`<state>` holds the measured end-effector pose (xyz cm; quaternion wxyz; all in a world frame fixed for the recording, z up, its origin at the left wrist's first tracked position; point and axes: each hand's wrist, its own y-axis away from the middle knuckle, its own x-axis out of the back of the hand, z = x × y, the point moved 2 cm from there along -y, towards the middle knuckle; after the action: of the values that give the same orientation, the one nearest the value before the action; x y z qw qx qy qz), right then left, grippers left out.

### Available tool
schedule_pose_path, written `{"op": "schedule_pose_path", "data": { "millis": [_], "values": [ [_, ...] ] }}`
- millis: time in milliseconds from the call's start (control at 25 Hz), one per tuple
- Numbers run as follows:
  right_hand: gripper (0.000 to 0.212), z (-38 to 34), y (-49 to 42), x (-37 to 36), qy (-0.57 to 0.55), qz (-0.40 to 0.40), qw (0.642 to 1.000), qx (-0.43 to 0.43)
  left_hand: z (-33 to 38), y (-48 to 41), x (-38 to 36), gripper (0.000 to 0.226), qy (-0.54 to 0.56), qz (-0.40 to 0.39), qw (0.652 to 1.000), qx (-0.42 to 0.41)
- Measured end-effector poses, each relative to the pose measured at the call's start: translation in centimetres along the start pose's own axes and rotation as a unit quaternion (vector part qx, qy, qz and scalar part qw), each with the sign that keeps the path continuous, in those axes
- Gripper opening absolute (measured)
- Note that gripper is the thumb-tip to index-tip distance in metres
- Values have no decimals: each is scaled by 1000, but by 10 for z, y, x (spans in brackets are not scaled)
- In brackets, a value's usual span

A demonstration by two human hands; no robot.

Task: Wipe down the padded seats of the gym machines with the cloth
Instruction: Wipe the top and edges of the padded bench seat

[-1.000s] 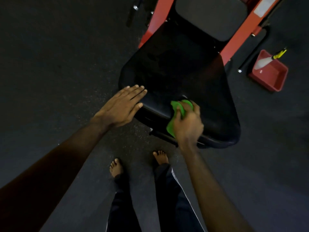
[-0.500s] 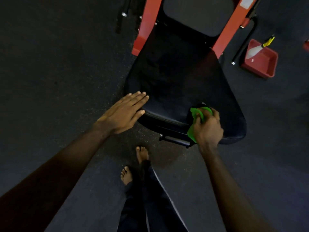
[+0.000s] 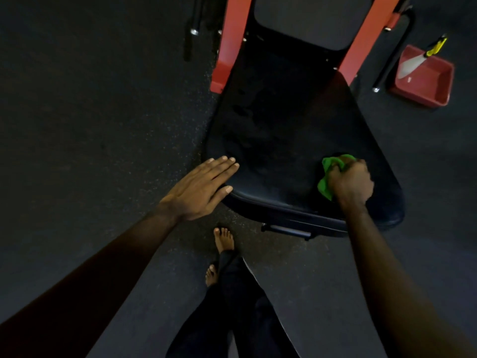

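Green cloth (image 3: 325, 183) bunched on the near right part of the black padded seat (image 3: 284, 135).
The right hand (image 3: 351, 183) has its grip closed round the cloth, close to the seat's front edge. The left hand (image 3: 200, 188) lies flat with straight fingers, its grip holding nothing, fingertips on the seat's near left corner. Beyond the red frame (image 3: 228, 47), a red tray (image 3: 438, 95) on the floor holds what looks like a spray bottle (image 3: 412, 64).

A gym; speckled rubber floor (image 3: 103, 125); red steel machine frame (image 3: 229, 47); black padded seat (image 3: 284, 138)
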<state>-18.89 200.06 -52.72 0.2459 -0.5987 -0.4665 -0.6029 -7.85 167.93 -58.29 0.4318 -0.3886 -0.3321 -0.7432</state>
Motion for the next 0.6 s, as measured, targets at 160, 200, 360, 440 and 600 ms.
{"op": "schedule_pose_path", "data": {
  "millis": [160, 200, 360, 440, 600],
  "values": [
    [32, -91, 25, -35, -36, -39, 998, 41, -5, -1, -7, 61, 18, 13, 1000, -13],
    [33, -114, 37, -48, -41, -56, 994, 86, -5, -1, -9, 61, 23, 18, 999, -14],
    [38, -129, 46, -60, -23, -97, 979, 177, -18, -3, -7, 64, 35, 15, 999, -32],
    [40, -89, 25, -42, 2, -80, 993, 90, -29, -7, -3, 65, 41, 6, 998, -46],
    [36, -39, 33, -18, 32, -20, 999, -22, -50, -18, 8, 69, 44, -24, 995, -81]
  ]
}}
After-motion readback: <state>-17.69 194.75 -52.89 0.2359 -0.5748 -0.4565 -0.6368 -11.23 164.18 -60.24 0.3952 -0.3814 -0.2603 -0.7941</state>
